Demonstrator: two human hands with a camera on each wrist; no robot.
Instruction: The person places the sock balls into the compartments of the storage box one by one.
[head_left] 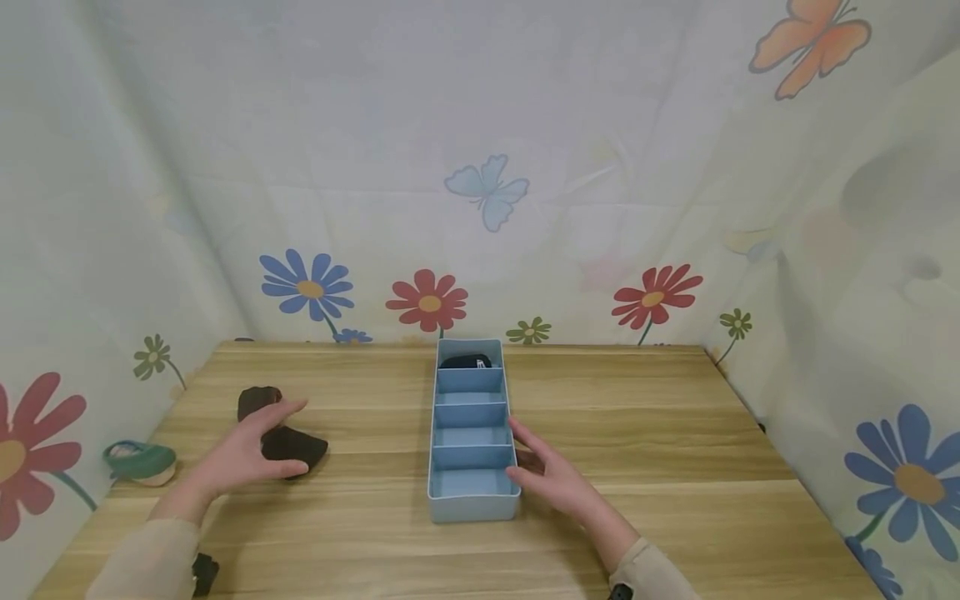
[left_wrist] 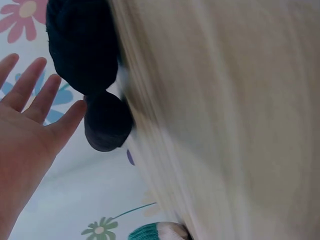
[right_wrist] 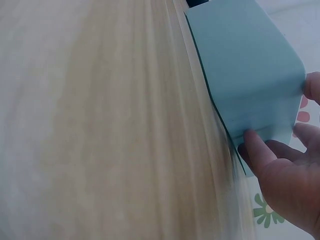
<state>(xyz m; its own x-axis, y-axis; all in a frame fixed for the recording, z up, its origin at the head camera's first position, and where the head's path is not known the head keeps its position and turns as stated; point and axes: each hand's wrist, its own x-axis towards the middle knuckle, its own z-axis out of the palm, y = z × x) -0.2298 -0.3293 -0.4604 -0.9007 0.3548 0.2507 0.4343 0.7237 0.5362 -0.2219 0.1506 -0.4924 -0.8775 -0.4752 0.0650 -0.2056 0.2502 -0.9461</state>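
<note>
- The left hand [head_left: 243,450] is spread wide, thumb well apart from the fingers, and grips nothing; this span presumably suits the rounded bulk of the two dark, soft fabric bundles beside it, one farther off [head_left: 255,402] and one nearer [head_left: 300,448]. Whether it touches either cannot be told.
- The right hand [head_left: 558,483] is relaxed, its fingertips resting against the right wall of the pale blue, long rectangular plastic box [head_left: 475,510], apparently to steady it; no firm grip shows.
- The box stands upright near the middle of the worktop, its length running away from the person, an arrangement that leaves all four compartments facing upward, within reach of both hands.
- A black soft bundle with a white mark [head_left: 459,362] lies in the farthest compartment, whose walls would keep it from rolling.
- A green-and-beige knitted-looking bundle [head_left: 141,461] lies apart, at the worktop's left edge.
- Surface: the worktop [head_left: 622,400] has light, wood-grained boards or a printed imitation; which cannot be told.
- Room: a pale hanging cloth [head_left: 360,125], creased and printed with flowers and butterflies, encloses the back and both sides.
</note>
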